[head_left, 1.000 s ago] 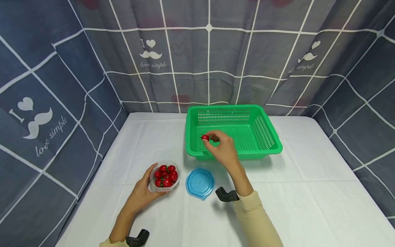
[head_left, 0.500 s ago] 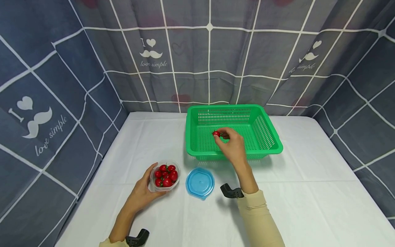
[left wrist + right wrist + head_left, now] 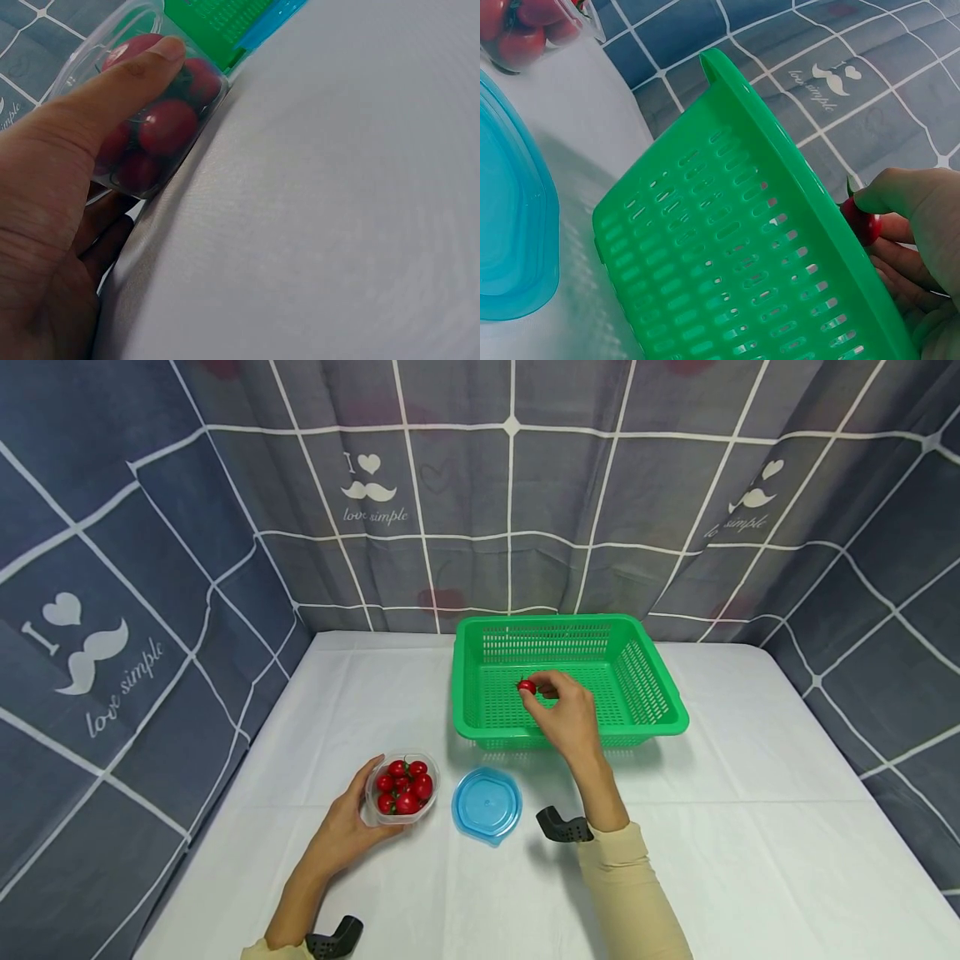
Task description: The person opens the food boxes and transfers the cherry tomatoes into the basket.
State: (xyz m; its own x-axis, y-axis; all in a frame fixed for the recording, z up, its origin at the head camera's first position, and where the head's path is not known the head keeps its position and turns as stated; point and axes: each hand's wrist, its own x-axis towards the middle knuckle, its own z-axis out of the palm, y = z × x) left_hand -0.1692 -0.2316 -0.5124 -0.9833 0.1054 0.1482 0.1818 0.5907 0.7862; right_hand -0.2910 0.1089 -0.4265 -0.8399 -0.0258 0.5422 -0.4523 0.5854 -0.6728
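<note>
My right hand [image 3: 566,710] pinches one cherry tomato [image 3: 527,686] between thumb and fingers, over the green plastic basket [image 3: 660,706]. The right wrist view shows that tomato [image 3: 861,222] with its green stem, just past the basket's rim [image 3: 780,150]. At the left, my left hand [image 3: 352,818] curls round a small clear container [image 3: 435,802] standing on the table. Several red cherry tomatoes [image 3: 405,802] lie inside it. In the left wrist view, the thumb [image 3: 135,79] lies along the container's side, and tomatoes show through the clear wall.
A blue lid [image 3: 486,806] lies flat on the white table [image 3: 750,843], between the container and my right forearm. The basket stands toward the table's back edge. Behind and on both sides hangs a grey checked curtain [image 3: 465,485].
My right hand has shifted right and slightly back over the basket with the cherry tomato, then held still for the last half second. My left hand and the container have stayed put.
</note>
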